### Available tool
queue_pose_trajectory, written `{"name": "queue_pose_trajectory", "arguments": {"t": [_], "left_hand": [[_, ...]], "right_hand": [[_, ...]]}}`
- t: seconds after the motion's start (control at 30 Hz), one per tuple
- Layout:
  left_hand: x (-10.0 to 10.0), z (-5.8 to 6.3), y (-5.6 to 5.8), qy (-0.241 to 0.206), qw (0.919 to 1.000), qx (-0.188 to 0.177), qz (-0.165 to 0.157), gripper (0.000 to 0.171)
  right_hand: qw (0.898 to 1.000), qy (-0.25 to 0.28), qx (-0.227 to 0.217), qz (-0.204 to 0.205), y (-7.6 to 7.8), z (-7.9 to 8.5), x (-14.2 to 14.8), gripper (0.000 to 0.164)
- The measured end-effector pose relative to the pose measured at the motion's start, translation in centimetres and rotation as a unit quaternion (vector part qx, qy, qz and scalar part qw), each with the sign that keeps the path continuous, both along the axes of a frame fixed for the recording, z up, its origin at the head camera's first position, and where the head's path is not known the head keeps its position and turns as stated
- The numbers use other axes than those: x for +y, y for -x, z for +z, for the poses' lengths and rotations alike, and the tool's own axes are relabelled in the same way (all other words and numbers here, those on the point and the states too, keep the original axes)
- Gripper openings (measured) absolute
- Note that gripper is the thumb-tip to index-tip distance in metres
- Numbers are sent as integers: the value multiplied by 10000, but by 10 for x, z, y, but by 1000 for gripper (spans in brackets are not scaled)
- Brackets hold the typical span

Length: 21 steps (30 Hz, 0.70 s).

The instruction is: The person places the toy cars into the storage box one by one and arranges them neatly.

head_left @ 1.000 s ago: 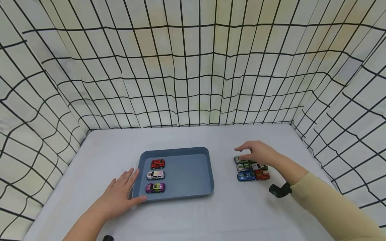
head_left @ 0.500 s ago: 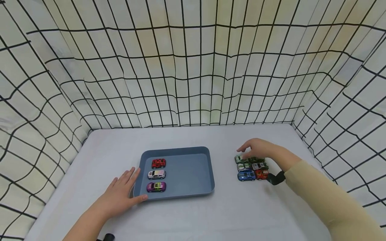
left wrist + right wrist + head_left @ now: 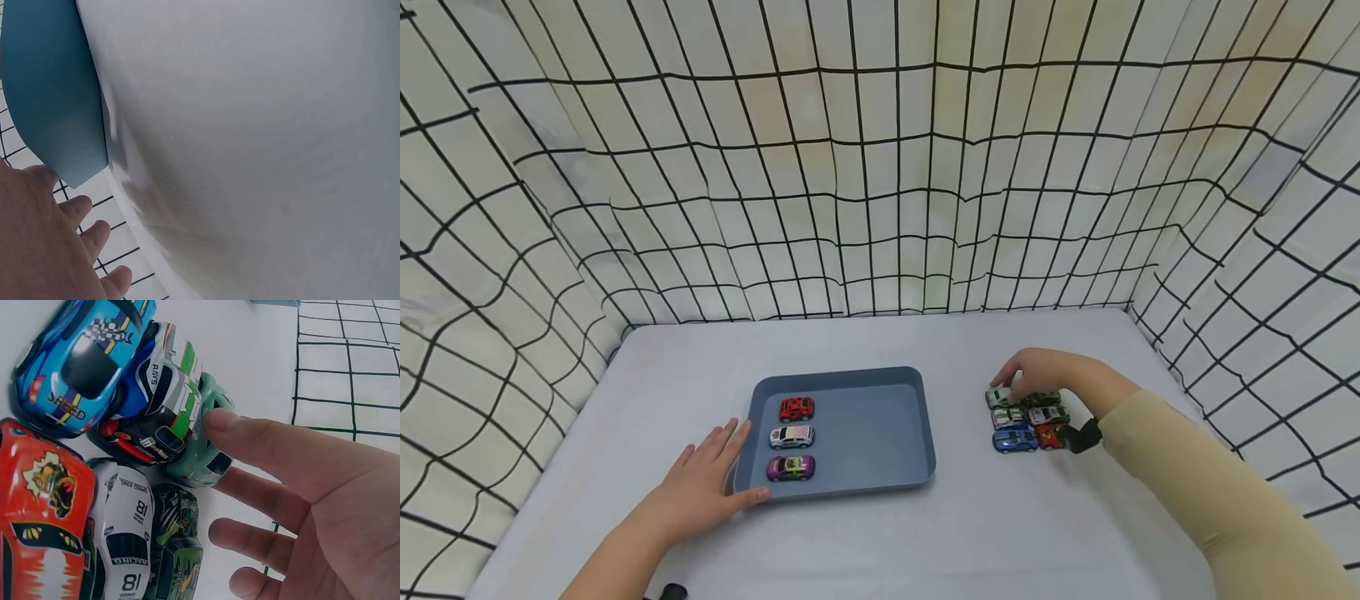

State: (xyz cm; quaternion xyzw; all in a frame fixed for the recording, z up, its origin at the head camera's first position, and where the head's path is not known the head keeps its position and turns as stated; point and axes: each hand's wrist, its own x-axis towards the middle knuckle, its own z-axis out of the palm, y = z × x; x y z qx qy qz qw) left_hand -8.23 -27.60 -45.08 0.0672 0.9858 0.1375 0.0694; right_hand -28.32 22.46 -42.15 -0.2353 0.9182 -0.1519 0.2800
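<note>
My right hand (image 3: 1041,371) pinches a light green toy car (image 3: 206,444) at the back left of a tight cluster. In the right wrist view, the thumb lies on its near side and the index finger passes behind it; the other fingers are spread apart. My left hand (image 3: 696,483) lies with fingers stretched out at the left end of a blue-grey tray (image 3: 880,442), thumb at its front left corner. In that tray, a red toy car (image 3: 796,408), a white toy car (image 3: 792,437) and a purple toy car (image 3: 791,467) form a column at the left.
Beside the pinched car are a white-and-green toy car (image 3: 165,394), a blue toy car (image 3: 1015,440), a red-orange toy car (image 3: 47,512), a white racing car (image 3: 125,531) and a dark green toy car (image 3: 178,544). Black-gridded white cloth (image 3: 880,208) walls the white table (image 3: 865,550).
My right hand has lowered onto the light green toy car, and its thumb and index finger have closed in around it. My left hand keeps its place at the tray.
</note>
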Motion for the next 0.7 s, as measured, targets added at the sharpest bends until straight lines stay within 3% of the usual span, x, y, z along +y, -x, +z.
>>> {"name": "queue_pose_trajectory", "arguments": {"t": [0.4,0.7], "left_hand": [[2,0,-1,11,10000,-35,-41,114],[2,3,-1,8,10000,-2,-47,114]], "right_hand": [[9999,-48,107,-43,-2,-4,-3,34],[9990,29,433,106,-3,-6,-3,30]]}}
